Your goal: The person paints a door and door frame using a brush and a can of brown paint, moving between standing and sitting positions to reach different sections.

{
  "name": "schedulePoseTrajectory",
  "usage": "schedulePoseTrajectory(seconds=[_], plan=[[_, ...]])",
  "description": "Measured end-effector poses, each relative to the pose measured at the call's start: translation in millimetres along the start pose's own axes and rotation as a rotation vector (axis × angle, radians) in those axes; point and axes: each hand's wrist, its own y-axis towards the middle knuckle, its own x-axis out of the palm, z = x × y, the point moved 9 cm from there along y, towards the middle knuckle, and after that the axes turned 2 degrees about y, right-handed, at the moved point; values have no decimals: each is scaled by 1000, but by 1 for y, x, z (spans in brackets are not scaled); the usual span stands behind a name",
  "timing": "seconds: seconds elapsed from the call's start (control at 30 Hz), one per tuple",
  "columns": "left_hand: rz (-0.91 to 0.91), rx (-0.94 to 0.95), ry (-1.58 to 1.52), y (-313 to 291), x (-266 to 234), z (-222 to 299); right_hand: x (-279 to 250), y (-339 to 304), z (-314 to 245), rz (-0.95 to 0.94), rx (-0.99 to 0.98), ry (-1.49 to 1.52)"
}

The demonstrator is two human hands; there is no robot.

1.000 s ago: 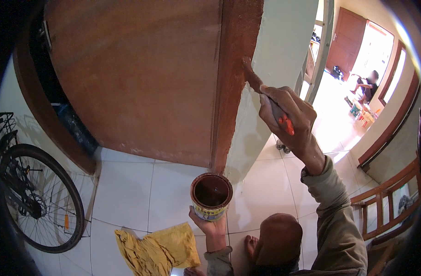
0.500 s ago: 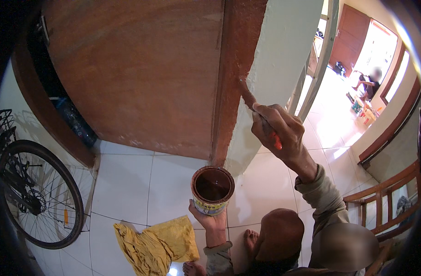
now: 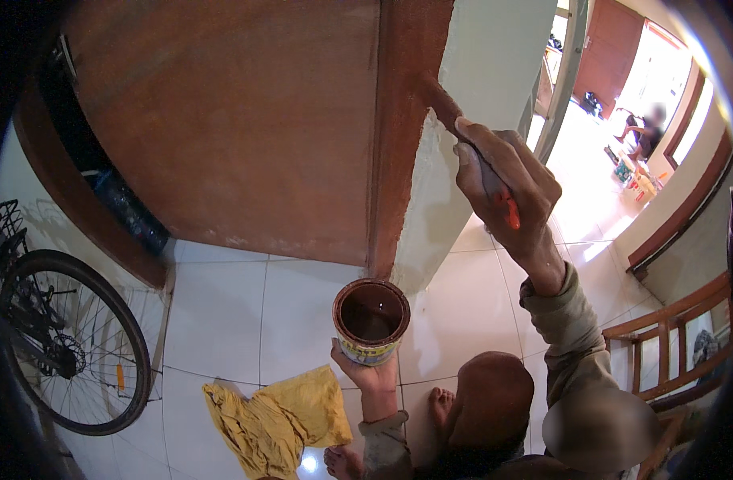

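My right hand (image 3: pixel 508 178) is closed around a paintbrush (image 3: pixel 444 106) whose handle has a red-orange end. Its bristles, coated in brown, touch the outer edge of the brown door frame (image 3: pixel 411 72), where it meets the pale wall (image 3: pixel 482 80). Lower down, my left hand (image 3: pixel 371 378) holds a paint can (image 3: pixel 369 353) from below, with its fingers mostly hidden behind it. Glossy dark brown paint (image 3: pixel 372 314) shows inside the can, and brown coats the rim. Left of the frame stands a broad brown door (image 3: pixel 238 128).
A crumpled yellow cloth (image 3: pixel 290 416) lies on white tiles by my feet. At the left a bicycle wheel (image 3: pixel 78 344) leans near the wall. A wooden chair (image 3: pixel 670 344) stands at the right. Another person (image 3: pixel 645 132) sits far off by a bright doorway, near several containers.
My right hand has moved up and slightly right with the paintbrush, along the frame's edge. The can in my left hand has risen slightly in the view.
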Motion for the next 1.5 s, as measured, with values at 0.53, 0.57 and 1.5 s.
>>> schedulePoseTrajectory(seconds=[0.53,0.57,1.5], plan=[[40,22,44,-1,-15,7,30,-66,-4,-106,140,87],[31,18,50,-1,-14,7,30,-67,-3,-107,141,85],[20,-16,9,-3,-7,3,35,-79,-6,-140,136,135]])
